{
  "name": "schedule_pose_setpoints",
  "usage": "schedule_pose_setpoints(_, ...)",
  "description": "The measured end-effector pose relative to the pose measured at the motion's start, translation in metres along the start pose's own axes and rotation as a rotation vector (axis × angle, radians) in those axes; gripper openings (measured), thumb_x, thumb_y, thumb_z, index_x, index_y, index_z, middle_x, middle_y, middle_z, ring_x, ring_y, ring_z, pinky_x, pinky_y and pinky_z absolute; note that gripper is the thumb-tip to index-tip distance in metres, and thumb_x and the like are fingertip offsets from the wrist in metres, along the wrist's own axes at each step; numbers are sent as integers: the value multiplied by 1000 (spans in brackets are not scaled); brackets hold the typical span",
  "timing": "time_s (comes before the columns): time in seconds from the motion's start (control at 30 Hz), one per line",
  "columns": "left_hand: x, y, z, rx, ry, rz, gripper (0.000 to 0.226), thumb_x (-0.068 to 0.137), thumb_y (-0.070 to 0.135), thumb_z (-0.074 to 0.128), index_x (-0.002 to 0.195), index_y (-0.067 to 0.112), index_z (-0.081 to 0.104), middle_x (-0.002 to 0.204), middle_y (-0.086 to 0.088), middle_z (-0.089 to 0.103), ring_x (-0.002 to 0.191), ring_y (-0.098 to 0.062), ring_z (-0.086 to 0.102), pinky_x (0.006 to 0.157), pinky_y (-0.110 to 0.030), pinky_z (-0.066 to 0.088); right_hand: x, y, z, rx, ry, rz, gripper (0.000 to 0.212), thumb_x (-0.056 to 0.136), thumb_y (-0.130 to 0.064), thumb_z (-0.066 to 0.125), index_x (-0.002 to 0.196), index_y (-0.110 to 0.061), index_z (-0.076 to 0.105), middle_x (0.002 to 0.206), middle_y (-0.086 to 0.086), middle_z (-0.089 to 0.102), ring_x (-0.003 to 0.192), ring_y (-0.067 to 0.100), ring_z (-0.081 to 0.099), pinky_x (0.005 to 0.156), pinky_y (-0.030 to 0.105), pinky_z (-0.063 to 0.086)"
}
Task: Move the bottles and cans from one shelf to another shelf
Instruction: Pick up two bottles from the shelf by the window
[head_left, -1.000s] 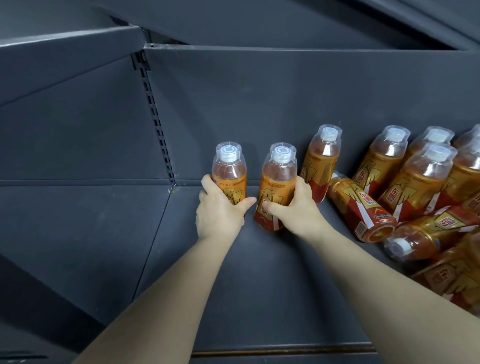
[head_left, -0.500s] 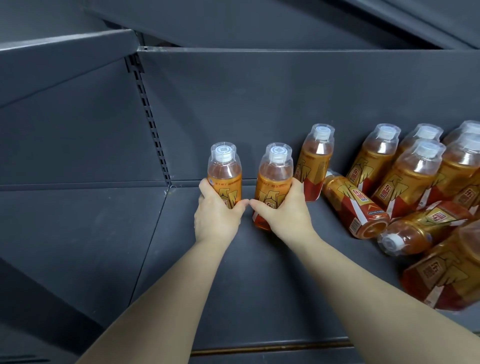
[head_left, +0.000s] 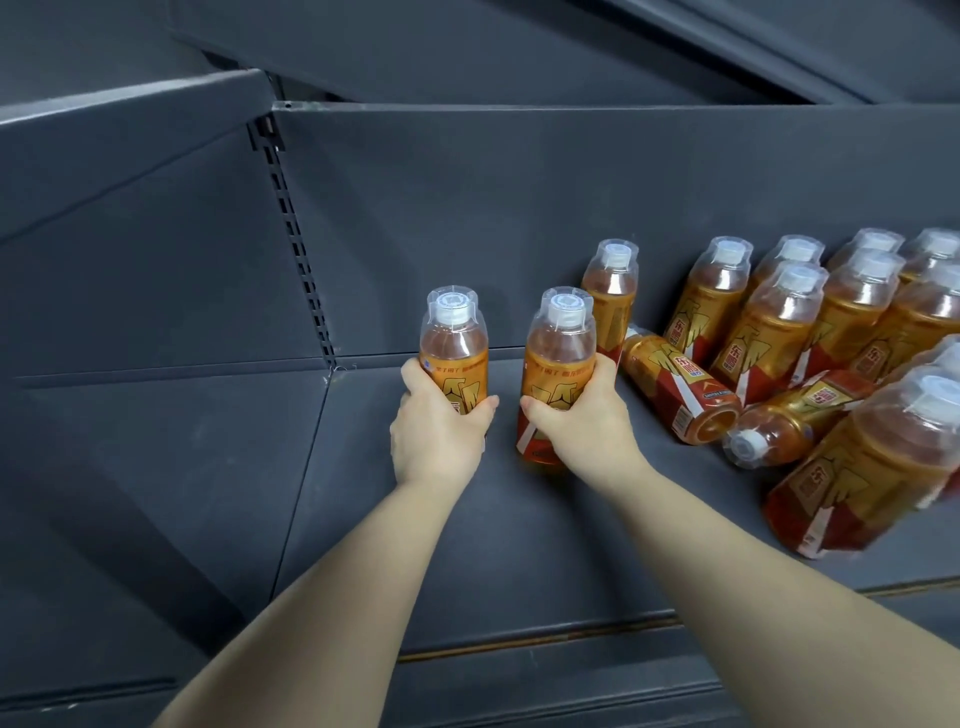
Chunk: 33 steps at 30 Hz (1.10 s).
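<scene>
Left grip (head_left: 439, 431): the person's left hand, fingers and thumb wrapped round the left bottle (head_left: 454, 353) at its label. The hand hides the bottle's lower half.
Right grip (head_left: 582, 421): the right hand, curled round the right bottle (head_left: 558, 358) at mid-height, with the red base showing below the thumb.
Where the two bottles are: both upright and side by side with a gap between them, over the back left part of the dark grey shelf (head_left: 415, 545), near the back panel (head_left: 467, 208).
Close behind: a standing bottle (head_left: 610, 291) against the back panel, partly covered by the right bottle.
In the way on the right: a fallen bottle (head_left: 680, 389) lies just beside the right hand, base toward the camera. A second fallen bottle (head_left: 789, 423) lies past it, cap toward the camera.
Further right: a crowd of standing bottles (head_left: 779, 322), packed together, and one blurred bottle (head_left: 872, 467) nearest the camera.
Shelving: a slotted upright strip (head_left: 296, 234) runs down the back at the left, and the next shelf bay (head_left: 156, 441) lies beyond it.
Caps: white, each under a clear plastic cover.
Labels: gold-orange over red, with a large gold figure. A red badge with Chinese characters seems to read 东鹏 — clearest on the fallen bottle. The small white line on the left bottle is too fine to read.
</scene>
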<state>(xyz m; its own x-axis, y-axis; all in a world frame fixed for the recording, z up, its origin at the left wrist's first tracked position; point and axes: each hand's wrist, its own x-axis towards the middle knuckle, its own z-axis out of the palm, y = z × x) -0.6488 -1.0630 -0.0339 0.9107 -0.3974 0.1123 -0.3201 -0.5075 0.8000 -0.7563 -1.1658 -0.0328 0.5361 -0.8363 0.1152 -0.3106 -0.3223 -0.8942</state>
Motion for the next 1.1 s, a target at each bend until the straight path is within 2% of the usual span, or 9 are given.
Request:
schedule_pose_setpoints(0.23, -41, 6, -15, -3, -9, 46, 74, 80, 50, 78, 129, 19, 34, 113, -3, 59, 110, -32, 59, 88, -43, 51, -38, -4, -16, -24, 16, -11, 76, 85, -33, 77, 141, -22, 29, 127, -4, 54, 115, 18, 55, 96, 35, 51)
schedule_pose_setpoints(0.4, -75, 6, -25, 8, 6, 29, 75, 79, 53, 77, 131, 23, 31, 121, -3, 59, 113, -32, 58, 87, -44, 53, -68, -2, -29, 3, -18, -54, 71, 84, -33, 77, 138, -23, 33, 121, -4, 58, 109, 17, 59, 87, 29, 49)
schedule_pose_setpoints(0.57, -131, 2, -40, 19, 72, 11, 77, 80, 52, 76, 135, 23, 30, 122, -1, 58, 113, -28, 58, 84, -39, 51, -110, 0, -49, 5, -93, -85, 71, 85, -36, 76, 140, -25, 32, 123, -5, 57, 110, 16, 57, 86, 29, 47)
schedule_pose_setpoints(0.67, -167, -4, -50, 35, 101, -14, 74, 81, 51, 76, 134, 23, 30, 119, 0, 58, 110, -25, 58, 79, -33, 46, -140, 2, -60, 16, -141, -95, 69, 85, -36, 76, 138, -25, 34, 119, -7, 57, 107, 15, 57, 83, 28, 45)
schedule_pose_setpoints(0.8, -208, -13, -65, 55, 141, -36, 70, 82, 50, 75, 130, 23, 31, 114, 2, 56, 97, -19, 57, 76, -33, 48, -176, 5, -66, 33, -204, -111, 64, 86, -35, 76, 134, -27, 34, 115, -9, 55, 103, 13, 56, 82, 27, 44)
schedule_pose_setpoints(0.9, -234, -21, -78, 68, 165, -35, 70, 82, 50, 76, 129, 22, 32, 111, 3, 55, 95, -18, 56, 75, -32, 47, -198, 3, -65, 20, -261, -125, 60, 85, -35, 76, 127, -30, 33, 113, -8, 56, 102, 14, 57, 80, 27, 46)
schedule_pose_setpoints(0.97, -247, -27, -89, 70, 178, -38, 69, 82, 49, 76, 128, 21, 32, 109, 4, 54, 93, -18, 56, 74, -31, 47, -211, 0, -61, 25, -294, -131, 62, 85, -34, 76, 130, -27, 35, 113, -7, 57, 101, 14, 58, 76, 25, 46)
schedule_pose_setpoints(1.1, -264, -42, -116, 80, 228, -58, 72, 80, 50, 77, 129, 22, 32, 114, 1, 58, 100, -21, 60, 80, -34, 52, -235, -12, -46, 46, -354, -163, 64, 85, -34, 77, 134, -25, 36, 113, -7, 57, 100, 12, 59, 67, 18, 43)
